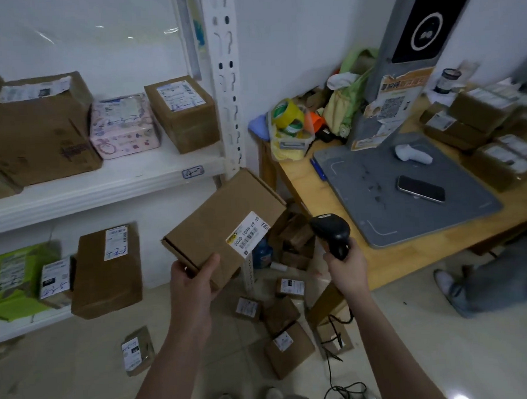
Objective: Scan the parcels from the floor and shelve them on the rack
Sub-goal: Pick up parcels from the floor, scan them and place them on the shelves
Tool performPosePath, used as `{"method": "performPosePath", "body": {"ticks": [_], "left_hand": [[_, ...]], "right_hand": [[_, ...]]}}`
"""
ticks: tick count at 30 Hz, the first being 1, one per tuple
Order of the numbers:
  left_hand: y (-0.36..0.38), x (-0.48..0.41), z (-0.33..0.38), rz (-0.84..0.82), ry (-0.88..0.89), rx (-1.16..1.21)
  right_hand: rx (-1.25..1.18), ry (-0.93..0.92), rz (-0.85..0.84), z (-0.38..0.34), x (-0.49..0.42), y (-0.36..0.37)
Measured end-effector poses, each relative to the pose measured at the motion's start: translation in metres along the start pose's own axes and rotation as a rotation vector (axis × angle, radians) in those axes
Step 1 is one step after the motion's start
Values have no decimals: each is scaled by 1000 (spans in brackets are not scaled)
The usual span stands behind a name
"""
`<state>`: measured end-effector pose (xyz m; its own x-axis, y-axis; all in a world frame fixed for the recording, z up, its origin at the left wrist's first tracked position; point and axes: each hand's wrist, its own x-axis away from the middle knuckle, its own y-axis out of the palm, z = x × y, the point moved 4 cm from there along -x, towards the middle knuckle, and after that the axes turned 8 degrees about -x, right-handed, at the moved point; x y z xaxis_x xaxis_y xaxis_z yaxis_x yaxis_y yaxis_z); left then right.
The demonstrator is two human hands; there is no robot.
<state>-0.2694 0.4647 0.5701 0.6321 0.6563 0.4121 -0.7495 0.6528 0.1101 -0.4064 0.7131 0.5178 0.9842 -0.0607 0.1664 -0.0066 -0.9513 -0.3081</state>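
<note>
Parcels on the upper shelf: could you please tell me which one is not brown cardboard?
The pink patterned parcel, sitting between the large brown box and the smaller brown box; only it is pink with printed decorations.

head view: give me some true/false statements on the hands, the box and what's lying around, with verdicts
1. The left hand holds a cardboard box. True.
2. The right hand is empty. False: it grips a black barcode scanner.
3. The box's label faces the camera. True.
4. A phone lies on the rack's upper shelf. False: the phone lies on the grey pad on the wooden table.
5. Several parcels lie on the floor. True.
</note>
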Motion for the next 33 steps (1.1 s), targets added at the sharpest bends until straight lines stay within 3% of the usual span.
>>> {"method": "performPosePath", "body": {"ticks": [8, 14, 23, 33], "left_hand": [[46, 4, -28, -70, -252, 136], [52, -7, -35, -26, -260, 135], [63, -22, -33, 32, -230, 133], [47, -30, -33, 128, -211, 150]], "right_hand": [[306, 153, 73, 58, -108, -45], [366, 311, 39, 85, -152, -47], [495, 302, -18, 107, -162, -27], [647, 305, 132, 101, -162, -16]]}}
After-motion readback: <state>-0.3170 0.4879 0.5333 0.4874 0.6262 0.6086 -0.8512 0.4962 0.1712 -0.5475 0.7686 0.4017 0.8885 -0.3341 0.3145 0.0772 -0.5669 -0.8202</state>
